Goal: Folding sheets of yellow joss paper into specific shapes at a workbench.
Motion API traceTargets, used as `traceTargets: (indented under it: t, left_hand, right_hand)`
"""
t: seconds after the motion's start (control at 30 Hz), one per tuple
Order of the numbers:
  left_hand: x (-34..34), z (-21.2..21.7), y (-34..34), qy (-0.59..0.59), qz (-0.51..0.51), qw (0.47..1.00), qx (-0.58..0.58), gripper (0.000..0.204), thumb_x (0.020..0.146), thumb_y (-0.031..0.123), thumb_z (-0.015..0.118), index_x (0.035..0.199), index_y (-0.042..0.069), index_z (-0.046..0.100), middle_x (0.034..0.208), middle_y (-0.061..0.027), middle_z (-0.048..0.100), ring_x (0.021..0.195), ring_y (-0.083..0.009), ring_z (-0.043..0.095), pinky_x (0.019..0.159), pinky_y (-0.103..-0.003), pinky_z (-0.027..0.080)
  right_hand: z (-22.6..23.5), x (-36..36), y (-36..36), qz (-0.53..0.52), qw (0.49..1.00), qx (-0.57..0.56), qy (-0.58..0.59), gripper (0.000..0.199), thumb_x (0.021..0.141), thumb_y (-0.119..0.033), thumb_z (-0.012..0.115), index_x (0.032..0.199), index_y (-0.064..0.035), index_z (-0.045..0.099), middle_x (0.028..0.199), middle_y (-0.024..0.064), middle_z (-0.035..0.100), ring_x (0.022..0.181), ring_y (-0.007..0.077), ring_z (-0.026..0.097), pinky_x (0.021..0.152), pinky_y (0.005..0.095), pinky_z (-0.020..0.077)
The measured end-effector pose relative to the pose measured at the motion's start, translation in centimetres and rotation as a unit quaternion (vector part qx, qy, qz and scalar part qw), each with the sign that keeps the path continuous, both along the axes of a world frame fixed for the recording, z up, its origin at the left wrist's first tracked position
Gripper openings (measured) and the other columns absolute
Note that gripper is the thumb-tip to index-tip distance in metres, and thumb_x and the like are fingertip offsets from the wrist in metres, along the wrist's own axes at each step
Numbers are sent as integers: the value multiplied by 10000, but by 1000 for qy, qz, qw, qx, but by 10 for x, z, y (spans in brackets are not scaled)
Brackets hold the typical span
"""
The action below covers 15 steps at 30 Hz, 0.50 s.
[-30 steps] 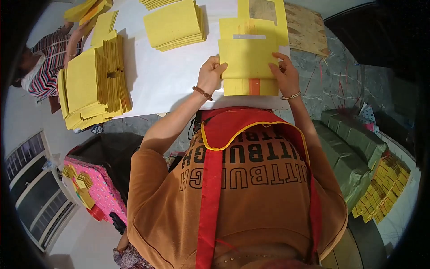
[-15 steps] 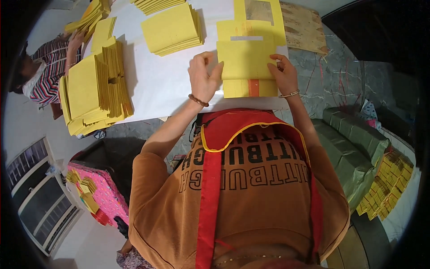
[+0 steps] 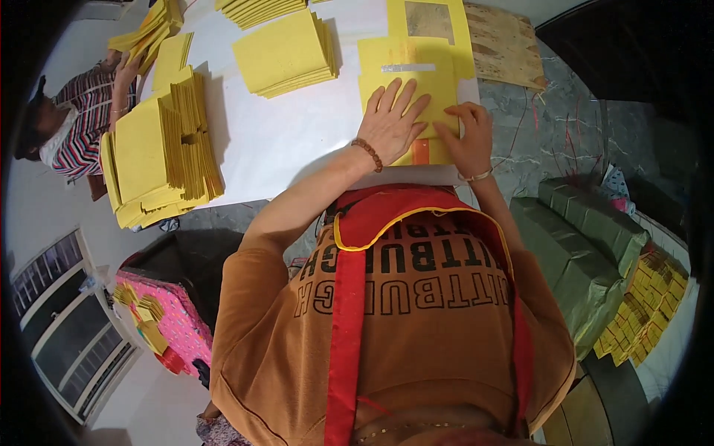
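Observation:
On the white-covered table in front of me lies a yellow folded paper piece (image 3: 375, 82), with a pale strip across its upper part and an orange-red mark near its lower edge. My left hand (image 3: 390, 123) rests flat on it with the fingers spread, hiding part of its middle and lower left. At its right edge is my right hand (image 3: 468, 141), fingers loosely bent and thumb apart from them, with nothing seen between them. Beneath and beyond the piece lies a larger yellow sheet (image 3: 462, 44) with a grey-brown rectangle on it.
Fanned yellow paper stacks stand left of my hands: one stack (image 3: 282, 56) mid-table, a larger stack (image 3: 145, 149) by the left edge. A co-worker's hand (image 3: 128, 67) holds more yellow papers at far left. A wooden board (image 3: 506, 44) and green wrapped bundles (image 3: 573, 230) are at right.
My left hand has moved right, from beside the yellow paper piece onto it, and flattened. My right hand has shifted slightly down and left along the piece's right edge.

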<state>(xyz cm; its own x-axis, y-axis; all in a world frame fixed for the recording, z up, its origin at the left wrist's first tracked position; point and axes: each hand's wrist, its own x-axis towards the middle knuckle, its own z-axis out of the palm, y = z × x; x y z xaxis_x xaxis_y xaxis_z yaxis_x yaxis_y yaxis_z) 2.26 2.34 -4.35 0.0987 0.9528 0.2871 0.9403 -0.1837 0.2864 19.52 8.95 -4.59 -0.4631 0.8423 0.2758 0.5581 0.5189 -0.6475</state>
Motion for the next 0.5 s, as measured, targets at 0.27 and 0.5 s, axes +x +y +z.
traceTargets:
  t: [0.27, 0.5]
  left_hand:
    - [-7, 15, -5, -51, -40, 998, -5, 518, 782, 353, 583, 1229, 121, 460, 1293, -167, 379, 1159, -336, 352, 943, -457, 288]
    - [6, 10, -4, 198, -103, 974, 47, 649, 721, 333, 617, 1210, -53, 435, 1079, -309, 483, 962, -349, 487, 747, -363, 435]
  right_hand:
    - [-50, 8, -15, -35, 922, -258, 287, 199, 767, -110, 653, 944, -67, 574, 1133, 106, 473, 1076, 218, 456, 935, 300, 346]
    - [-59, 18, -6, -9, 852, -390, 349, 207, 851, -117, 555, 1049, -58, 574, 1196, 66, 441, 1094, 173, 441, 924, 264, 341]
